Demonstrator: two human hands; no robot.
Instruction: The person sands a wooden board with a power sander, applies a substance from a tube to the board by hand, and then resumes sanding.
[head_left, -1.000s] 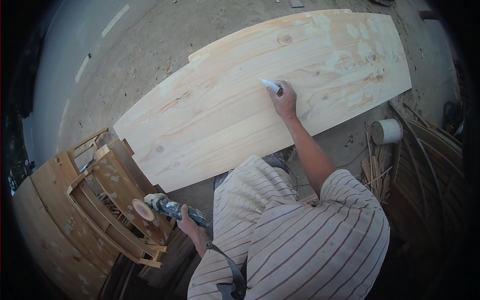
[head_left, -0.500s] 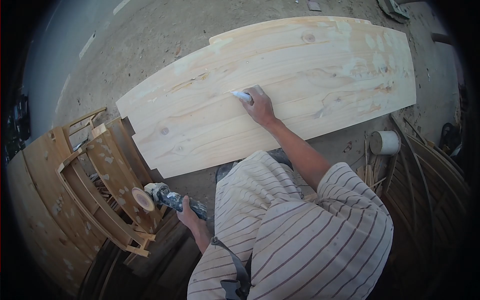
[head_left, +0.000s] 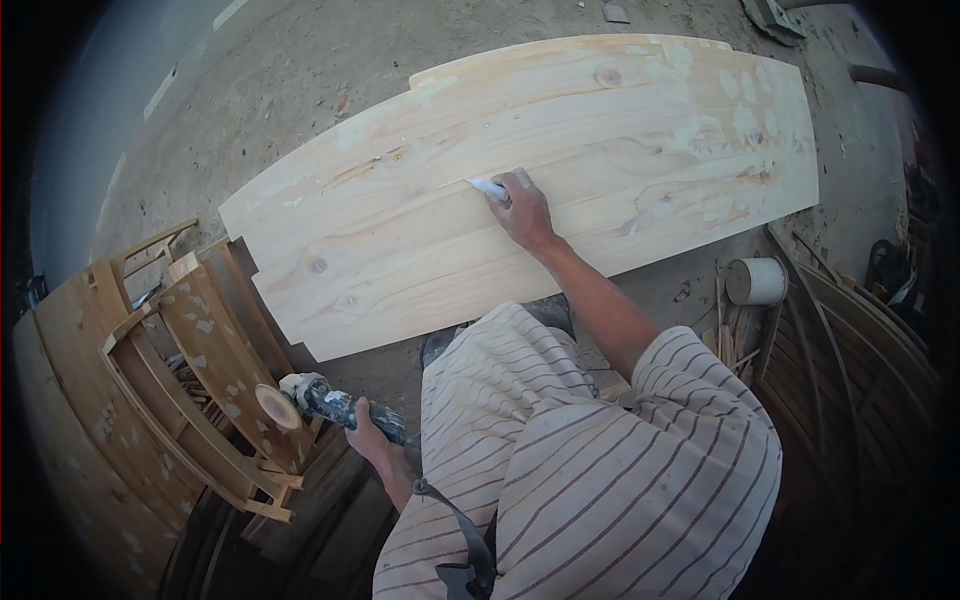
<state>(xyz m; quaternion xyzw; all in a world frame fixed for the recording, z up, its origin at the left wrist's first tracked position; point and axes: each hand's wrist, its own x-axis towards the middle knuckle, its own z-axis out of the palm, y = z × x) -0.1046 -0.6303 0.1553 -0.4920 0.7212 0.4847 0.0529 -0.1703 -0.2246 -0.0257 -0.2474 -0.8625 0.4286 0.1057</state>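
Note:
A large pale wooden panel (head_left: 450, 230) lies flat in front of me, with knots and lighter filler patches on its surface. My right hand (head_left: 523, 212) is closed round a small white tube with a pointed nozzle (head_left: 487, 187); its tip is at the panel's surface near the middle, by a thin light line. Low on the left, my left hand (head_left: 375, 437) is wrapped round the body of an angle grinder (head_left: 340, 407), held away from the panel. A round sanding disc (head_left: 277, 407) on the grinder faces left, beside the wooden frames.
Brown wooden furniture parts (head_left: 225, 350) with filler spots stand at the left, close to the grinder. A white bucket (head_left: 757, 281) and thin wood strips are at the right, beside stacked curved boards (head_left: 850, 370). Dusty concrete floor (head_left: 270, 120) lies beyond the panel.
The view has shifted slightly, moving most things a little left in the picture. The tube's tip has moved slightly right along the panel. Both hands keep their hold.

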